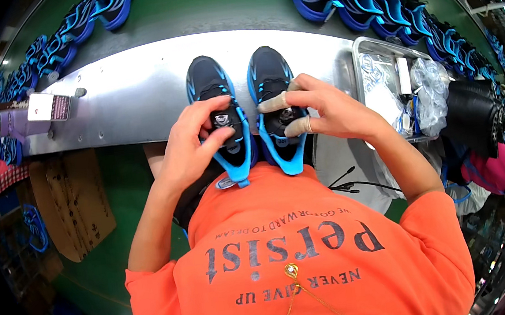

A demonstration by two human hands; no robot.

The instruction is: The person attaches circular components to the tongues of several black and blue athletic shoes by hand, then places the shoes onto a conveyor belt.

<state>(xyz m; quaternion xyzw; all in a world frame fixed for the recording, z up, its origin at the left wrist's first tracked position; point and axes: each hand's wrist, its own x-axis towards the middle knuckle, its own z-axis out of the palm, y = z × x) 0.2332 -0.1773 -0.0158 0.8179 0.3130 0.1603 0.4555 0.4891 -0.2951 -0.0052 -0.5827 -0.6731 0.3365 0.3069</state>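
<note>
A pair of black sneakers with bright blue collars and trim stands side by side at the edge of the metal bench, toes pointing away and heels close to my orange shirt. My left hand (186, 143) holds the tongue of the left sneaker (207, 79), thumb and forefinger at its two sides. On the right sneaker (270, 69), my right hand (327, 109) grips the tongue in the same way; pale covers wrap some of its fingertips. Round emblems on both tongues show between the fingers. A small oval tag (225, 183) hangs by the left sneaker's heel.
Rows of similar blue-black sneakers (359, 2) line the green surface beyond the metal bench (133, 78). At right sits a clear tray (358, 79) with plastic packets. A small card stand (48, 107) is at left. Below are a cardboard box (75, 200) and black cables (354, 185).
</note>
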